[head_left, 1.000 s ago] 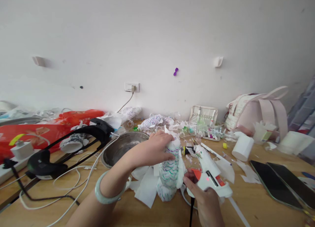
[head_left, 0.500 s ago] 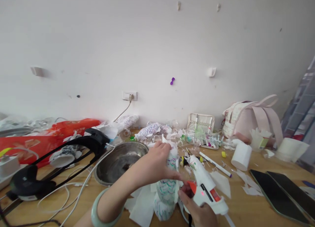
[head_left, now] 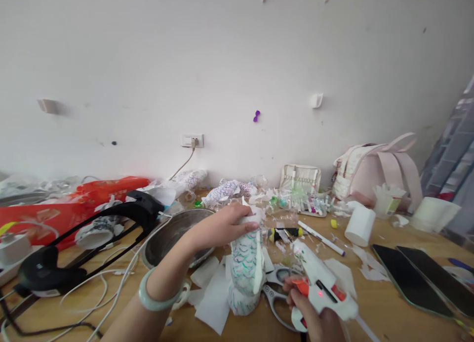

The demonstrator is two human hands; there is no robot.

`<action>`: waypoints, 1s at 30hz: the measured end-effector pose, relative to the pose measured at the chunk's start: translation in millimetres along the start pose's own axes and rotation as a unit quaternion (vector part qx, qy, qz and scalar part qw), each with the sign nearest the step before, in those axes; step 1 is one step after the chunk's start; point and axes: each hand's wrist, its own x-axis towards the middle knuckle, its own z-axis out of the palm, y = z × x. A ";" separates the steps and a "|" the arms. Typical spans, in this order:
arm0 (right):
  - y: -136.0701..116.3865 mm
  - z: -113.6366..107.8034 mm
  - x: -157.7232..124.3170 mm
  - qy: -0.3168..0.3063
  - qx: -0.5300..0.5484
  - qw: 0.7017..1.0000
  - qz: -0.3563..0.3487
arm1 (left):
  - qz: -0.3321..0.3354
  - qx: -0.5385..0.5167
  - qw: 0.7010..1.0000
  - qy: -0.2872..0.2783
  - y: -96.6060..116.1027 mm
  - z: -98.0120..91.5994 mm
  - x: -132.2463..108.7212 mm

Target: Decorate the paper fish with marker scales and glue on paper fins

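Left hand (head_left: 229,228): we're gripping the tube (head_left: 243,263) up top, probably steadying it upright
Right hand (head_left: 313,315): clutching our glue gun (head_left: 318,287)

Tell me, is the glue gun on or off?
Apparently on: the glue gun in the right hand shows a glowing red light on its side.

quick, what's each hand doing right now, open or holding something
Left hand: closed on the upper part of the white scale-patterned piece.
Right hand: closed around the white-and-orange glue gun.
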 end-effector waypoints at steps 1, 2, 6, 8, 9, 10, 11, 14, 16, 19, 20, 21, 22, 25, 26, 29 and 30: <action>-2.3 0.1 2.4 -0.032 0.055 0.998 0.014 | 0.005 -0.003 1.000 -0.005 -0.2 -2.2 -1.8; -5.3 0.3 4.7 -0.065 0.125 0.989 0.042 | 0.008 -0.003 1.000 -0.011 -0.1 -4.3 -3.9; -20.1 0.0 11.0 -0.128 0.369 0.899 0.199 | 0.015 0.014 0.999 -0.042 1.7 -12.3 -12.5; -24.5 -2.2 12.5 -0.118 0.412 0.868 0.252 | 0.009 0.021 0.999 -0.049 2.5 -14.9 -14.3; -25.0 -3.9 13.3 -0.121 0.426 0.857 0.264 | 0.004 0.020 0.999 -0.048 2.8 -15.8 -14.3; -24.4 -6.0 14.2 -0.132 0.437 0.848 0.271 | 0.000 0.017 0.999 -0.047 2.9 -16.5 -13.9; -22.6 -8.3 15.2 -0.153 0.446 0.839 0.272 | -0.004 0.012 0.999 -0.048 3.0 -17.0 -13.3; -13.3 -15.3 18.5 -0.249 0.457 0.818 0.246 | -0.009 -0.002 0.999 -0.050 3.0 -18.7 -11.8; -6.7 -18.9 20.4 -0.306 0.460 0.806 0.211 | -0.006 -0.009 0.999 -0.053 2.9 -20.1 -12.5; 0.6 -22.1 22.5 -0.354 0.450 0.804 0.159 | 0.003 -0.011 0.999 -0.053 3.3 -21.9 -15.4; 2.2 -22.7 23.2 -0.363 0.447 0.804 0.147 | 0.006 -0.010 0.999 -0.053 3.8 -22.2 -16.3; 3.1 -23.3 23.8 -0.364 0.450 0.803 0.139 | 0.008 -0.008 0.998 -0.054 4.5 -22.4 -17.1; 3.3 -23.9 24.4 -0.359 0.460 0.801 0.136 | 0.010 -0.005 0.998 -0.055 5.3 -22.4 -17.6; -1.8 -26.4 26.1 -0.338 0.485 0.792 0.150 | 0.010 0.001 0.998 -0.061 7.9 -22.6 -17.9; -5.1 -27.7 26.6 -0.339 0.481 0.793 0.159 | 0.010 0.000 0.998 -0.062 8.6 -23.0 -18.0; -16.1 -31.9 27.1 -0.359 0.452 0.790 0.207 | 0.014 -0.032 0.998 -0.060 9.5 -25.8 -18.8; -18.7 -32.9 26.6 -0.357 0.444 0.790 0.227 | 0.018 -0.052 0.997 -0.057 9.5 -27.0 -19.1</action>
